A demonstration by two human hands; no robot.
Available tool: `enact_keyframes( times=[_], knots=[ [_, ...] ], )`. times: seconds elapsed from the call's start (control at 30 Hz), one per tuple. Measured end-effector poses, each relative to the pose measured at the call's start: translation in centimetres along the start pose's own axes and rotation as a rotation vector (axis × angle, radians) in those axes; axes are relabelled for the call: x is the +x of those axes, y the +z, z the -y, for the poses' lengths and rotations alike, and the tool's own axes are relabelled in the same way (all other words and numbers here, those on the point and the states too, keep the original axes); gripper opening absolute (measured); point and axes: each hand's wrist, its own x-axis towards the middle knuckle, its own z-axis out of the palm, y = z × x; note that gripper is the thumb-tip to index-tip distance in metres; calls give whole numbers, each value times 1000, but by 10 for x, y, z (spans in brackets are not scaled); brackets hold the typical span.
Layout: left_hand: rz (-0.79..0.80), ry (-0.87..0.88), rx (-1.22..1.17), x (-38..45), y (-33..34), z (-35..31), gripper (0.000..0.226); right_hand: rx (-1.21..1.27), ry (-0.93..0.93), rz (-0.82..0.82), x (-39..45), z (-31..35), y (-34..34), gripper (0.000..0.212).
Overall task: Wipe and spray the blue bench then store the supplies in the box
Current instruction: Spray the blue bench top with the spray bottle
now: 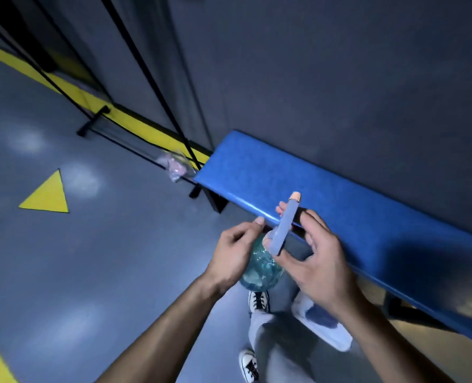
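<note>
The blue bench (326, 194) runs along the grey wall on the right. In front of its near edge I hold a clear spray bottle (261, 272) with blue-green liquid. My left hand (233, 254) grips the bottle near its neck. My right hand (316, 261) has its fingers around the bottle's lilac spray head (283, 225), whose orange nozzle tip points up toward the bench. A white and blue cloth (322, 323) shows below my right wrist, by my legs; what it rests on I cannot tell. No box is in view.
A crumpled clear plastic bag (175, 167) lies on the grey floor by the bench's left end and a black metal stand (96, 120). Yellow floor markings (47, 196) lie to the left. My shoes (258, 299) stand close to the bench.
</note>
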Motion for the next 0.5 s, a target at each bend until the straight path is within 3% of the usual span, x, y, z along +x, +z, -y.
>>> enact_keyframes(
  times=[0.17, 0.4, 0.5],
  knots=[
    [93, -220, -227, 55, -69, 2, 54, 223, 47, 76, 87, 20, 67, 42],
    [-132, -332, -292, 128, -115, 0, 53, 131, 199, 73, 186, 8, 142, 12],
    [-142, -385, -285, 164, -131, 8, 51, 97, 318, 14, 220, -12, 177, 13]
  ],
)
